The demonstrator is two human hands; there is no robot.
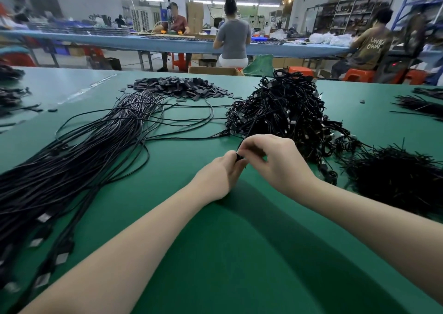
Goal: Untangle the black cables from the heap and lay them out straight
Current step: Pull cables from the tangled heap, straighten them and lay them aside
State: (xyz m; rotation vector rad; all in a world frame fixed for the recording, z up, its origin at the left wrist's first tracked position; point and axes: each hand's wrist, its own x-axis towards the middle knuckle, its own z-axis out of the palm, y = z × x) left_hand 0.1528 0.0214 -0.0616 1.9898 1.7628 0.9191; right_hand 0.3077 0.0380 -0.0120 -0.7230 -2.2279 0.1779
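A tall tangled heap of black cables (285, 112) stands on the green table (215, 253), right of centre. Just in front of it my left hand (220, 177) and my right hand (275, 162) meet and pinch a small coiled black cable bundle (239, 156) between their fingertips. A thin strand runs up from the bundle towards the heap. On the left, a long sheaf of straightened black cables (79, 160) stretches from the near left edge towards the table's far side, with plugs at its near end.
A mound of small black flat pieces (177, 87) lies at the back centre. A pile of black twist ties (395, 174) sits at the right. More cable bundles (422, 103) lie far right and far left. People work at a bench beyond the table.
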